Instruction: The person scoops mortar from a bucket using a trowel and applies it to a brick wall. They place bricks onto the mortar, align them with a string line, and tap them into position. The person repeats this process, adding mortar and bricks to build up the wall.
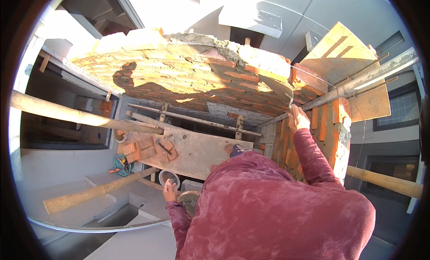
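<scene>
In the head view, my right hand (299, 120) is curled firmly round the handle of a trowel (276, 86), hiding most of the grip; the blade is just below the sunlit top edge of the brick wall (179, 81), near its right-hand corner, and I cannot tell whether it touches the bricks; glare washes out the top course. My left hand (170, 191) is low, its fingers bent in, right by the rim of a grey bucket (178, 177); whether it grips that rim or anything else I cannot tell. Beside it, a mortar bucket (182, 195) is partly covered by my maroon shirt (277, 210), which also cuts off the near right corner of the plank platform (201, 152); toward the platform's left end lie loose bricks (131, 151) and a dark hand tool (164, 146), too small to make out; of my foot (229, 148), only the front shows.
</scene>
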### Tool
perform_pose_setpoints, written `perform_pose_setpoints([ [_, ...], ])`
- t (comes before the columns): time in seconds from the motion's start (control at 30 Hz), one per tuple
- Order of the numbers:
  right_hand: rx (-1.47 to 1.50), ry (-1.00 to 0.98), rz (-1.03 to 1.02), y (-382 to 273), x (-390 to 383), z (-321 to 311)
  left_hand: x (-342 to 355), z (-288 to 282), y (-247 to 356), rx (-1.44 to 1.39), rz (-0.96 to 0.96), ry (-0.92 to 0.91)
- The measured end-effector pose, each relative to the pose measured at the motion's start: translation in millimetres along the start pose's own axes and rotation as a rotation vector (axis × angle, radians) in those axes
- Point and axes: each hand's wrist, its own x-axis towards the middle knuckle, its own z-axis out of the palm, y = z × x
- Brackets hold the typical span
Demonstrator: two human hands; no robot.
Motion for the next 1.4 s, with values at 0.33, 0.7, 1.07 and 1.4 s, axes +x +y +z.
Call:
perform_pose_setpoints([
  [0.33, -0.222, -0.91, -0.532, -100, 12, 106, -149, -75, -277, 0.007, -0.296, 0.722],
  [0.7, -0.607, -1.234, -1.281, -182, -13, 169, -70, 25, -379, -0.915, -0.488, 1.071],
  [1.07, -0.49, -1.317, -1.157, -272, -50, 186, -22, -19, -266, 0.232, -0.296, 1.039],
  [1.4, -0.302, -0.726, -1.82, -412, -119, 103, -104, -60, 29, 0.153, 0.104, 0.519],
])
